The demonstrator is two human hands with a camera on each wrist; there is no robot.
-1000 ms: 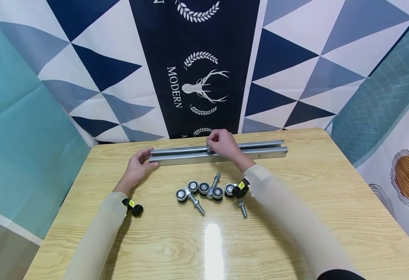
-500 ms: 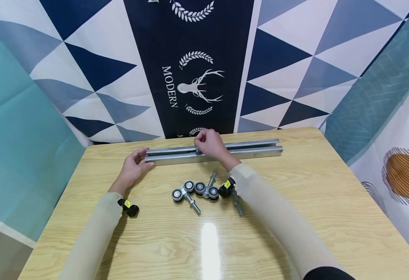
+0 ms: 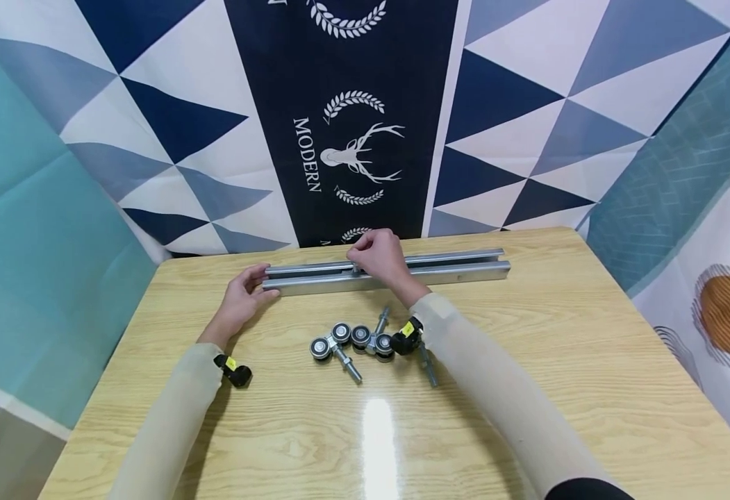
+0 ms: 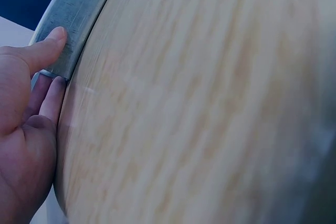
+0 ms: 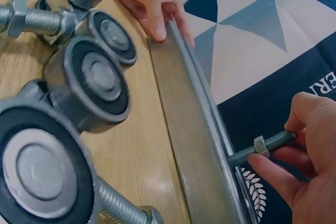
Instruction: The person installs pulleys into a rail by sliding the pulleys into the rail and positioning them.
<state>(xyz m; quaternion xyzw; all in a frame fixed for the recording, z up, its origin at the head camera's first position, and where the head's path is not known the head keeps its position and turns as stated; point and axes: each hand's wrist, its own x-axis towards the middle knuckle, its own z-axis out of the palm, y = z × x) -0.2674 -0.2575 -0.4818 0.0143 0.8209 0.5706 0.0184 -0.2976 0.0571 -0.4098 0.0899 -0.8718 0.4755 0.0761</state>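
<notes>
A straight metal channel track (image 3: pixel 465 273) lies across the back of the table, its slot facing up. At its left end my left hand (image 3: pixel 239 302) holds it, thumb along the front wall and fingers behind and under the end, as the left wrist view shows. My right hand (image 3: pixel 382 258) is over the track's middle. Between thumb and fingers it pinches a threaded bolt (image 5: pixel 281 139) with a hex nut (image 5: pixel 261 146) on it, standing out of the slot. Whatever the bolt joins inside the track is hidden.
In front of the track, two roller trolleys with bolts, a left one (image 3: pixel 331 342) and a middle one (image 3: pixel 371 342), lie on the wood table (image 3: pixel 289 430). A third shows its bolt (image 3: pixel 428 364); the right wrist camera covers its wheels. A patterned cloth wall (image 3: pixel 365 139) rises right behind the track.
My right hand has slid a little left along the track with the bolt, then stayed about there. The left hand keeps its hold on the end. The head view has shifted slightly.
</notes>
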